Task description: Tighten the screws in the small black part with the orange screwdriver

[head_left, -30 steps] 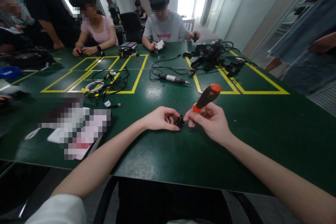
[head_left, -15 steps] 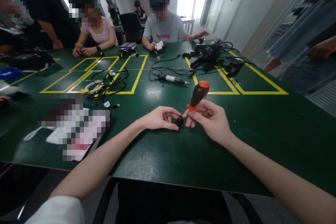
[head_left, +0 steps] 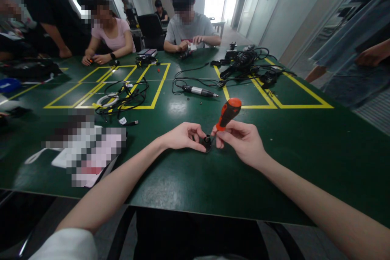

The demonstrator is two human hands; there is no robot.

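Note:
My left hand pinches a small dark round part on the green table; a short tube stands up from the part's middle. My right hand is closed on a screwdriver with an orange and black handle. The handle tilts up and to the right, and my fingers are around its lower end and shaft. The shaft slants down to the right side of the dark part. I cannot tell exactly where its tip touches.
Behind my hands lies a pen-shaped electric screwdriver with its cord. Tangled black cables lie at the back right, more cables at the left. A blurred pink and white item is beside my left forearm. Co-workers sit across the table.
The screwdriver handle has dipped slightly down and to the left, and the dark part tilts a little differently. The co-worker opposite has brought both hands together.

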